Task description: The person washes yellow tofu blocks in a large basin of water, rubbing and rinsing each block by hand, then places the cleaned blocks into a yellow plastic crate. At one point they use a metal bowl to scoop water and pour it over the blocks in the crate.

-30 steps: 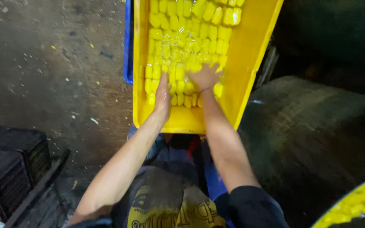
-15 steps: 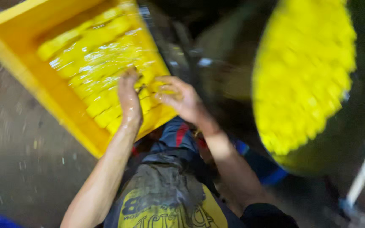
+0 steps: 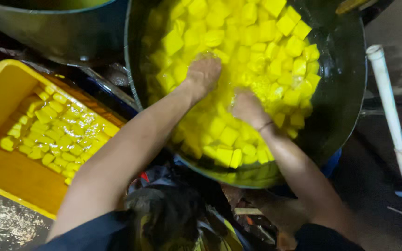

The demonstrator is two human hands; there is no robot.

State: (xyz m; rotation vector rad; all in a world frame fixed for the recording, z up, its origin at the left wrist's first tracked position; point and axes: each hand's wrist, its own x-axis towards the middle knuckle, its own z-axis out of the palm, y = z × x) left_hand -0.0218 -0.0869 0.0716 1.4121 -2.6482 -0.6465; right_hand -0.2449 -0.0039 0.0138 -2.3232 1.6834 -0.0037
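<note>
Yellow crate (image 3: pixel 5 93) beside basin (image 3: pixel 345 93); pipe (image 3: pixel 391 116) right.

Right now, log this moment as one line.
left hand in yellow cubes | right hand in yellow cubes | cubes in big dark pan | yellow crate at left, part filled

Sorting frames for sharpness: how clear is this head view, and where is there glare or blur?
Head view: yellow cubes in the big pan mostly sharp; left hand and right hand slightly soft; wet glare on crate pieces; edges dark.
</note>
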